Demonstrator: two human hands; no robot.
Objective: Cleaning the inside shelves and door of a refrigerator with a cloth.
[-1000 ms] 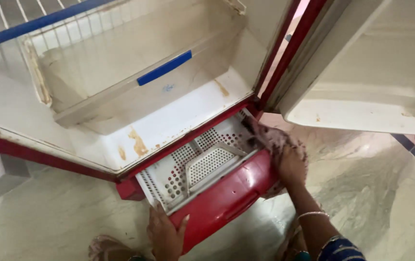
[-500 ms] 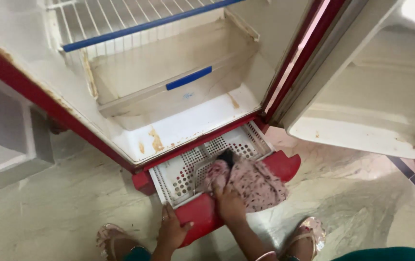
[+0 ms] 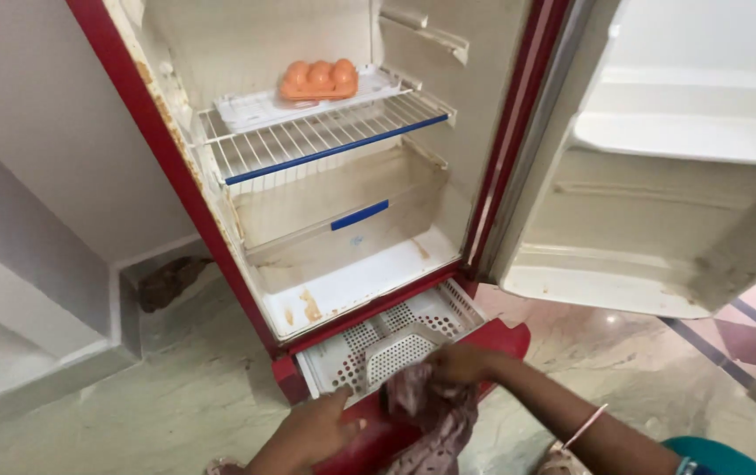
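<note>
Red open fridge (image 3: 176, 167) fills the frame's centre. At lower centre, the right hand (image 3: 462, 362) is closed around a patterned cloth (image 3: 431, 418) just below the white perforated tray (image 3: 387, 343); the left hand (image 3: 312, 431), fingers loosely spread, presses the red base panel (image 3: 378, 440). Risk: cloth could snag in the tray's holes, jerking it loose

Two bare hands, forearms uncovered, no gloves, no rings seen. Left hand (image 3: 308, 433): nothing worn, shown only to the wrist at frame btm. Right hand (image 3: 459, 362): thin light bangle (image 3: 586, 426) round the wrist. Further up the right arm, a teal sleeve (image 3: 714, 457) w/ a small patterned trim at its edge, blurred.
</note>
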